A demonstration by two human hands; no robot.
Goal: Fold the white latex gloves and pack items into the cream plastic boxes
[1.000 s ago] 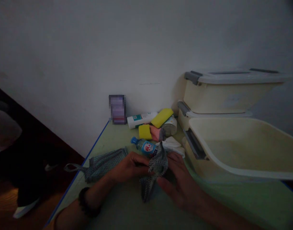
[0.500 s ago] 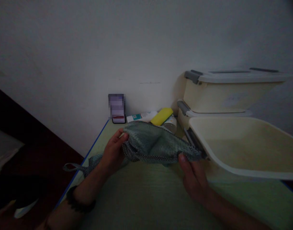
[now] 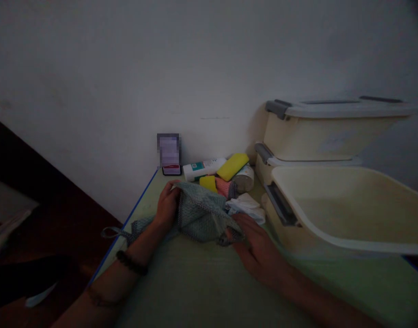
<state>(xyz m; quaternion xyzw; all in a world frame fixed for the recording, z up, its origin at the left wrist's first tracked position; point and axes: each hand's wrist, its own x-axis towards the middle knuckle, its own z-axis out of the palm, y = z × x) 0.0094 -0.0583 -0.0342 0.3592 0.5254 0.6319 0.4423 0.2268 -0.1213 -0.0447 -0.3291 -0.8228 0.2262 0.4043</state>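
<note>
A grey-green cloth (image 3: 202, 214) with a dark checked edge hangs between my two hands above the table. My left hand (image 3: 167, 205) pinches its upper left corner, while my right hand (image 3: 252, 243) grips the right end, which is bunched and folded. Under my left forearm lies another grey-green cloth (image 3: 140, 224); its hanging loop (image 3: 111, 232) sticks out past the table's left edge. Just behind the held cloth are a crumpled white cloth or wipe (image 3: 248, 207), a pink cloth (image 3: 224, 187) and a small yellow piece (image 3: 208, 183).
An open cream bin (image 3: 284, 237) stands at the right, with stacked lidded boxes (image 3: 308, 136) behind it. Along the wall are a phone (image 3: 170, 155), a white tube-like bottle (image 3: 198, 169), a yellow sponge-like block (image 3: 233, 166) and a can-like roll (image 3: 245, 178). The green table (image 3: 195, 291) has a blue edge.
The cloth's right end has come leftward and inward with my right hand, so the cloth is less stretched. The pink and white cloths behind it now show.
</note>
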